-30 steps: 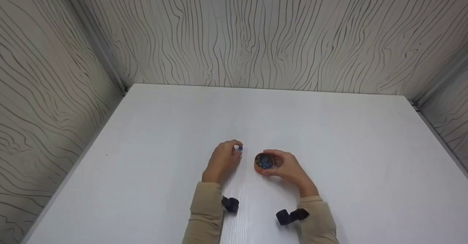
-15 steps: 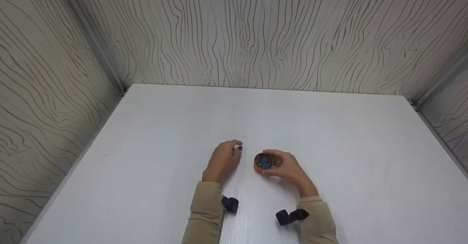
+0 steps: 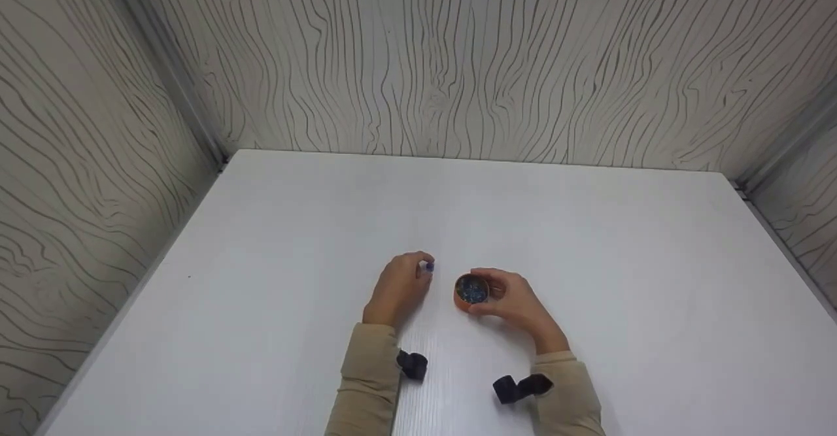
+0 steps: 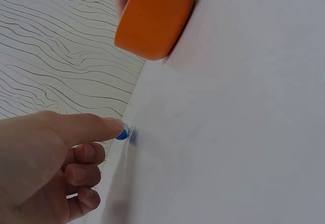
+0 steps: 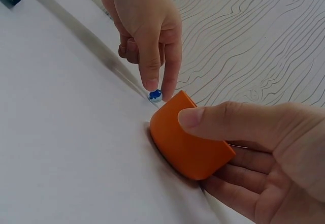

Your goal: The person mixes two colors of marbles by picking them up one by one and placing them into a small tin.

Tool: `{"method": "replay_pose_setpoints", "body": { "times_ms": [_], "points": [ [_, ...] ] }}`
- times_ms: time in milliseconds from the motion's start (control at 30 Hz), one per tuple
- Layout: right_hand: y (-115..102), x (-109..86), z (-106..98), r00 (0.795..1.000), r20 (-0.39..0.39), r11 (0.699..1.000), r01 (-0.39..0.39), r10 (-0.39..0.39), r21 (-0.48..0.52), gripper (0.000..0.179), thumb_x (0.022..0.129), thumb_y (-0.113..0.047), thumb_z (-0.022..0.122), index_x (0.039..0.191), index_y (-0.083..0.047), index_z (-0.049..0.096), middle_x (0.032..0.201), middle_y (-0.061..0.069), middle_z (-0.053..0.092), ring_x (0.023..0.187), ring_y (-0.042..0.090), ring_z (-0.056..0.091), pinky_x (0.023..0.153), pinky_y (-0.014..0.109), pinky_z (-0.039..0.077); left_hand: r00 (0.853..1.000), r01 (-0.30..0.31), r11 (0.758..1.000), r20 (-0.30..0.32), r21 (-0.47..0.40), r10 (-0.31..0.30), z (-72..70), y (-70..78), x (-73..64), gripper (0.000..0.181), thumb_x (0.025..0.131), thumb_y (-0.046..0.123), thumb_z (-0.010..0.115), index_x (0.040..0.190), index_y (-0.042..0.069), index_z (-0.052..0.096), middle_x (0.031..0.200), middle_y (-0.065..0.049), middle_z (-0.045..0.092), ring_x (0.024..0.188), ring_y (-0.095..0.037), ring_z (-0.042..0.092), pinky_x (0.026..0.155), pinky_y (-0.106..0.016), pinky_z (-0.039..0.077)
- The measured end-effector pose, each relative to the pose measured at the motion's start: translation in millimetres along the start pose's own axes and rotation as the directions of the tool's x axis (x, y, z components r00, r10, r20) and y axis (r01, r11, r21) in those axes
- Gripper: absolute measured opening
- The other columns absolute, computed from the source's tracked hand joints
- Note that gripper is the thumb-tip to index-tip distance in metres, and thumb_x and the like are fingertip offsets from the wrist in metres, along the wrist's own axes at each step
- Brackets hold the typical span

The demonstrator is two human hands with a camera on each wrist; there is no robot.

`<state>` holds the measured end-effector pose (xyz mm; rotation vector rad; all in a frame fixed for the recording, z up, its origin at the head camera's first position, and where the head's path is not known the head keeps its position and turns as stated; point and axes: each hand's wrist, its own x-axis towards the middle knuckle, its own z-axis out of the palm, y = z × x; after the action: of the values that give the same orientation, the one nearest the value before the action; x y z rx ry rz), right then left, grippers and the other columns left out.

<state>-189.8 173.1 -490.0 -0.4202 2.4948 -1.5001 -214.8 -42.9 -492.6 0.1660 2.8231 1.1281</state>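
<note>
A clear glass marble with a blue swirl point(image 5: 155, 95) sits low at the white tabletop, pinched between the thumb and index finger of my left hand point(image 3: 400, 287). The other fingers of that hand are curled in, as the left wrist view shows. To its right, my right hand point(image 3: 521, 302) grips a small orange bowl point(image 5: 188, 137) by its side, thumb on the near wall and fingers round the far one. Dark bluish, glittering contents point(image 3: 472, 288) show inside the bowl in the head view. The bowl's base is right at the tabletop, its mouth turned up.
The white table point(image 3: 294, 227) stretches out on all sides of the hands. Panels with a wood-grain line pattern point(image 3: 431, 63) stand behind it and at both sides. Black wrist cameras point(image 3: 412, 365) stick out from the beige sleeves point(image 3: 366, 377).
The marble's blue part looks turned a little between my left fingertips. Both hands and the orange bowl stay in nearly the same place.
</note>
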Motion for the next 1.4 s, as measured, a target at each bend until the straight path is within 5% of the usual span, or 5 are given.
{"method": "replay_pose_setpoints", "body": {
  "times_ms": [400,1400],
  "points": [
    [2.4,1.6,1.0,1.000,-0.017,1.000,-0.025,0.025,0.008,0.065,0.072,-0.008,0.082,0.130,0.005,0.054,0.133,0.028,0.056,0.125,0.043,0.054,0.105,0.048,0.044,1.000,0.003,1.000,0.001,-0.003,-0.003,0.4,-1.8,0.9,0.023,0.094,0.012,0.054,0.112,0.014,0.068,0.112,-0.005,0.070,0.099,-0.017,0.063,0.092,-0.038,0.051],
    [-0.9,-0.3,0.1,1.000,-0.006,1.000,0.002,-0.002,-0.001,0.065,0.073,-0.005,0.080,0.131,0.008,0.053,0.134,0.030,0.055,0.126,0.044,0.053,0.105,0.047,0.044,0.998,0.028,0.999,0.049,-0.029,-0.027,-3.0,0.5,0.2,0.022,0.095,0.018,0.055,0.113,0.012,0.067,0.077,0.001,0.059,0.067,-0.012,0.052,0.063,-0.026,0.043]
  ]
}}
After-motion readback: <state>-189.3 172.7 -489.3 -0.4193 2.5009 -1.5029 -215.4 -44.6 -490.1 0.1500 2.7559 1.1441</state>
